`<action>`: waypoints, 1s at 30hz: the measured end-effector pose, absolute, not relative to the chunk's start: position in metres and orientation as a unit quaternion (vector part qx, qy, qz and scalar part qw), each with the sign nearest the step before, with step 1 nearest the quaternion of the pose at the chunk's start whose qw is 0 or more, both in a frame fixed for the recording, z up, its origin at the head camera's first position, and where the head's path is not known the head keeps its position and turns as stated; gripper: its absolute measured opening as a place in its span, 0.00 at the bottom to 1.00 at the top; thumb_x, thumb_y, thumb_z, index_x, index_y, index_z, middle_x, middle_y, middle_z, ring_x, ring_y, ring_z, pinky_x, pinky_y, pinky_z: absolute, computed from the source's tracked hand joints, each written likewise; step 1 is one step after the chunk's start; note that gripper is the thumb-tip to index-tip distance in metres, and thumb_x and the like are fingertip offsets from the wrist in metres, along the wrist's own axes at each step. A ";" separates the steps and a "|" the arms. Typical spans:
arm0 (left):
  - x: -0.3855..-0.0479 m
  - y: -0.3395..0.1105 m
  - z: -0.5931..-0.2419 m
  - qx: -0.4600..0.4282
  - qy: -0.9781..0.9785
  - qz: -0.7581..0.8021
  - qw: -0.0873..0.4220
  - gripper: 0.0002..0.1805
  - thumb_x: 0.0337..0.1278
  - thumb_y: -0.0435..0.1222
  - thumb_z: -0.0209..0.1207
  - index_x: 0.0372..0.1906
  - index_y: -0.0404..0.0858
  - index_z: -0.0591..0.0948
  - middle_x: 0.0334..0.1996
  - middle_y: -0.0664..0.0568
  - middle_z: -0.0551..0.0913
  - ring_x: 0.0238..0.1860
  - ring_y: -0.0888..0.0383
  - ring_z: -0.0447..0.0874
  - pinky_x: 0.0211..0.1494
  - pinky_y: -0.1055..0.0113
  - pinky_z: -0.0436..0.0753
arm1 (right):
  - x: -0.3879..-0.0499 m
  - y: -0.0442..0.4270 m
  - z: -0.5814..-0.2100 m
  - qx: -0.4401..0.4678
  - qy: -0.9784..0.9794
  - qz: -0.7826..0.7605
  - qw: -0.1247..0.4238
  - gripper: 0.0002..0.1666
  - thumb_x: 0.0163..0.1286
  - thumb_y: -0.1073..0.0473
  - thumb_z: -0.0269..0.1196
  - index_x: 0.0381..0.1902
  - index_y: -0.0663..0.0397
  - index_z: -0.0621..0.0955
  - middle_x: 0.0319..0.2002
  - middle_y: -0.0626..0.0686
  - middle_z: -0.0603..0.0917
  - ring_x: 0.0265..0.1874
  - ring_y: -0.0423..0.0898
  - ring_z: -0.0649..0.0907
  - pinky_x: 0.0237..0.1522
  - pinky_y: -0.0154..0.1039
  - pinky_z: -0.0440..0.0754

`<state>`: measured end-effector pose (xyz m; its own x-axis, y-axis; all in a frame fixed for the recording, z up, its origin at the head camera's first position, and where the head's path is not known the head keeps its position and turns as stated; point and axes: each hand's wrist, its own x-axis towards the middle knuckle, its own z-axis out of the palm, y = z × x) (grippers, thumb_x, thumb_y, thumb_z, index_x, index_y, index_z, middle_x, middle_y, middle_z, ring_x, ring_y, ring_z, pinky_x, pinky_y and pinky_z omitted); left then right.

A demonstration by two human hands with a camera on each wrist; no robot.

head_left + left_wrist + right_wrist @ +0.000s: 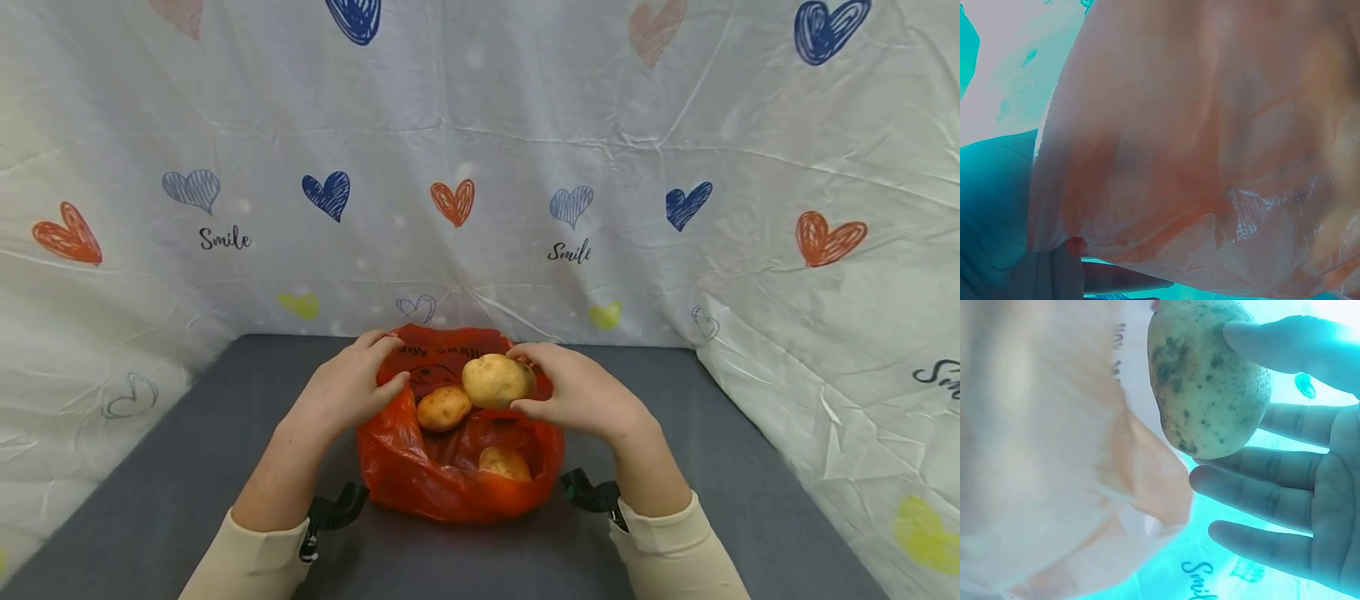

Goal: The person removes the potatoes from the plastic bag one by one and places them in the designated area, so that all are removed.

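A red plastic bag [450, 492] stands with its mouth wide apart and printing on its inner back wall. My right hand [581, 392] holds a large pale potato [497, 381] above the bag's mouth, thumb on one side and fingers on the other. Dark spots mark this potato [1210, 381] in the right wrist view. On the left, my left hand [345, 387] grips the bag's rim, its thumb over the inner side. A smaller potato [444, 408] is in the bag's left part, and another potato [504, 462] sits lower, near the front rim.
The bag rests on a dark grey table [750, 500]. A white curtain [495, 100] printed with hearts and "Smile" hangs behind and along both sides. The bag's film [1166, 156] fills most of the left wrist view.
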<state>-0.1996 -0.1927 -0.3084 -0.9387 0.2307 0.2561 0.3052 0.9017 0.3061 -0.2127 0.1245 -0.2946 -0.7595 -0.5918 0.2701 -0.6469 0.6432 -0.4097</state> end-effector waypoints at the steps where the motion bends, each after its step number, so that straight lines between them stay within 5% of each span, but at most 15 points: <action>1: -0.200 -0.193 -0.308 -0.139 -0.969 -0.173 0.107 0.29 0.70 0.44 0.61 0.70 0.36 0.74 0.72 0.36 0.68 0.68 0.36 0.71 0.63 0.36 0.75 | -0.213 0.127 -0.294 0.341 -0.904 0.253 0.055 0.34 0.63 0.53 0.75 0.65 0.50 0.78 0.58 0.48 0.82 0.55 0.47 0.80 0.59 0.50 0.79; 16: -0.202 -0.192 -0.305 -0.144 -0.969 -0.173 0.105 0.30 0.71 0.44 0.61 0.71 0.36 0.73 0.72 0.36 0.67 0.67 0.36 0.72 0.63 0.37 0.75 | -0.225 0.169 -0.285 0.269 -0.913 0.302 0.055 0.33 0.65 0.56 0.73 0.66 0.51 0.77 0.57 0.51 0.82 0.54 0.52 0.80 0.56 0.52 0.79; 30: -0.201 -0.193 -0.308 -0.141 -0.970 -0.172 0.098 0.30 0.71 0.44 0.60 0.71 0.35 0.73 0.72 0.36 0.67 0.68 0.36 0.71 0.63 0.36 0.74 | -0.239 0.208 -0.291 0.185 -0.937 0.298 0.013 0.36 0.69 0.55 0.69 0.71 0.55 0.72 0.64 0.62 0.77 0.64 0.62 0.75 0.59 0.61 0.77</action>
